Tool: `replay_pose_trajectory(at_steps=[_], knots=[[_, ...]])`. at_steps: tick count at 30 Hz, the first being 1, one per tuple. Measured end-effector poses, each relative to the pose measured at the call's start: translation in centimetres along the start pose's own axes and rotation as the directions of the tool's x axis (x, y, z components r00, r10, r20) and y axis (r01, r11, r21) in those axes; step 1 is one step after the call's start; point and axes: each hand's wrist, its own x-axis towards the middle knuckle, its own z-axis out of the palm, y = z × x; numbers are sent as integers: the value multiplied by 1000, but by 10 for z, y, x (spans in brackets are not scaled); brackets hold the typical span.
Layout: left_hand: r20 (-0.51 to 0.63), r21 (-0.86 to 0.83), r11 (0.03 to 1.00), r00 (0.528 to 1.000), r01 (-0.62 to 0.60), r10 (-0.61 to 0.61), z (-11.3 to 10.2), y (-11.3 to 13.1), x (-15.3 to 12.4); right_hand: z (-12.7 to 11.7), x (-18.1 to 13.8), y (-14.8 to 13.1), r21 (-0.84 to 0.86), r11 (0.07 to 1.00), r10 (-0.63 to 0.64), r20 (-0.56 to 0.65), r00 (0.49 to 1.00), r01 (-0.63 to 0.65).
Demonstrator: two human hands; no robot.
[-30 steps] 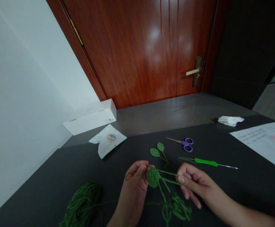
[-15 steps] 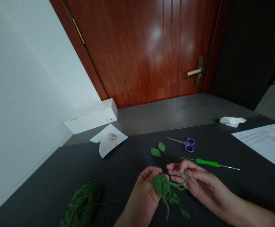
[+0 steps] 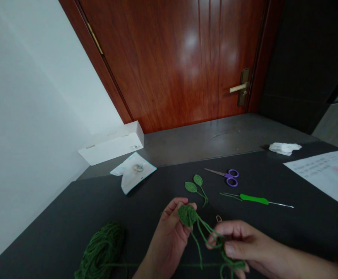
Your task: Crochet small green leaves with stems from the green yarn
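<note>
Pinched in my left hand [image 3: 171, 234] is a small green crocheted piece [image 3: 187, 215], rounded, with several yarn strands trailing from it. My right hand [image 3: 241, 244] grips a bunch of that green yarn [image 3: 222, 248] between thumb and fingers, lower and to the right. The strands stretch between both hands, and one tail [image 3: 198, 248] hangs free. Just above my right hand lies a small looped clip or stitch marker [image 3: 218, 219]. Beyond the hands rest two joined crocheted leaves [image 3: 191, 187] with stems.
A skein of green yarn [image 3: 102, 250] lies at the left. Further off are purple-handled scissors [image 3: 231, 177], a green-handled crochet hook [image 3: 254, 199], an opened packet [image 3: 138, 170] and a white box [image 3: 113, 145]. A printed sheet [image 3: 328, 174] and crumpled tissue [image 3: 285, 148] lie right.
My right hand has moved down and toward me, drawing the strands away from the crocheted piece. My left hand has shifted slightly left. The small clip and leaf stem ends are now uncovered.
</note>
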Motion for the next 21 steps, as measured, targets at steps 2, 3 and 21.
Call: replay_pose_trajectory(at_steps=[2, 3, 21], knots=[[-79, -31, 999, 996, -44, 41, -1, 5, 2, -4, 3, 3, -92, 996, -24, -41, 999, 21], [-129, -54, 996, 989, -73, 66, -2, 8, 3, -5, 4, 4, -127, 991, -48, -55, 997, 40], [-243, -363, 880, 943, -307, 229, -14, 70, 6, -13, 10, -6, -325, 935, -259, -347, 901, 143]])
